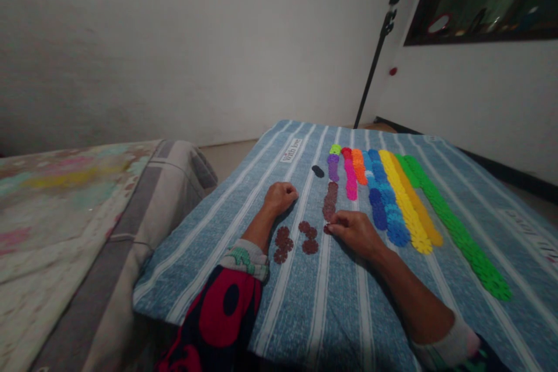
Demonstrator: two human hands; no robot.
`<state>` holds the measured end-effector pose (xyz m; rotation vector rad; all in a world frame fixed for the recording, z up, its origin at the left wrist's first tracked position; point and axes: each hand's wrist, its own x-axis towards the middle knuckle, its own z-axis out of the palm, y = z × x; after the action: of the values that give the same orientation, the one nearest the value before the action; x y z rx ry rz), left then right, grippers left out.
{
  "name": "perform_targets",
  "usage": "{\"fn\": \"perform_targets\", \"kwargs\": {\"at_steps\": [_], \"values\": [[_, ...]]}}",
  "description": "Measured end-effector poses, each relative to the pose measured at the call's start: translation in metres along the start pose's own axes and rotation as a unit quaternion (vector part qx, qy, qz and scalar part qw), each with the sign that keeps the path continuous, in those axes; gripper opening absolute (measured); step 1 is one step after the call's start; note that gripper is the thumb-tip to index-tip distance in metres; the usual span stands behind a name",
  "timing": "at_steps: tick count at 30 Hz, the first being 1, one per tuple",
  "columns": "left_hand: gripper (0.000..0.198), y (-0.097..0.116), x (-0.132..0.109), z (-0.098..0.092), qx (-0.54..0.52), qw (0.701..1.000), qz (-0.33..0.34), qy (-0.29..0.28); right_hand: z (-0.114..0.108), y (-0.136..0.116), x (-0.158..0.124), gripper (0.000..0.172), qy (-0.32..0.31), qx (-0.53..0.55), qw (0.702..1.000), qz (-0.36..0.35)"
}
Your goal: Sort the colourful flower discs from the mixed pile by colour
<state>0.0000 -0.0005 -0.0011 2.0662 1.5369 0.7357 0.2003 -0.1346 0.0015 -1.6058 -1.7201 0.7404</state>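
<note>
My left hand (pixel 280 196) rests as a closed fist on a blue striped cloth (pixel 383 308); what it holds, if anything, is hidden. My right hand (pixel 354 231) pinches a dark red flower-shaped disc (pixel 326 229) at the near end of a dark red row (pixel 330 200). Several loose dark red discs (pixel 296 236) lie between my two hands. Beyond my right hand run sorted rows of discs: purple (pixel 333 167), pink (pixel 350 179), orange (pixel 359 166), blue (pixel 383 200), yellow (pixel 405 202) and green (pixel 453 226).
A single black disc (pixel 318 171) lies apart near the cloth's far left. A pastel patterned mattress with grey edge (pixel 108 215) sits to the left. A lamp on a black stand (pixel 379 46) rises behind the cloth by the white wall.
</note>
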Motion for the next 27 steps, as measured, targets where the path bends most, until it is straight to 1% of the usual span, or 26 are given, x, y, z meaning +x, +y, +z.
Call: {"fn": "perform_targets", "kwargs": {"at_steps": [3,6,11,15,17,19,22,25,27], "values": [[0.017,-0.001,0.000,0.001,0.000,1.000,0.001,-0.001,-0.001,0.004,0.004,0.017,0.041,0.006,0.999,0.011],[0.017,-0.001,0.001,0.001,0.001,1.000,0.003,-0.001,0.000,0.005,0.008,0.019,0.064,-0.013,0.998,0.003],[0.018,-0.001,0.001,0.002,-0.001,1.000,0.003,-0.001,0.004,0.008,0.013,0.020,0.084,-0.039,0.996,-0.006],[0.018,0.000,0.000,0.001,0.000,1.000,-0.002,-0.001,0.004,0.009,0.014,0.024,0.108,-0.093,0.990,0.014],[0.017,0.000,-0.001,0.000,-0.001,1.000,-0.003,-0.002,0.004,0.007,0.012,0.023,0.117,-0.100,0.988,0.015],[0.017,0.000,-0.001,0.000,-0.003,1.000,-0.003,-0.004,0.006,0.004,0.009,0.021,0.097,-0.091,0.991,-0.010],[0.017,0.000,-0.001,0.001,-0.005,1.000,-0.003,-0.005,0.012,-0.005,0.003,0.019,0.035,-0.104,0.993,-0.048],[0.017,0.000,-0.001,0.001,-0.007,1.000,-0.007,-0.004,0.018,-0.018,-0.001,0.017,-0.012,-0.166,0.985,-0.050],[0.017,0.001,-0.001,0.000,-0.007,1.000,-0.008,-0.004,0.021,-0.027,-0.003,0.020,-0.034,-0.215,0.975,-0.045]]}}
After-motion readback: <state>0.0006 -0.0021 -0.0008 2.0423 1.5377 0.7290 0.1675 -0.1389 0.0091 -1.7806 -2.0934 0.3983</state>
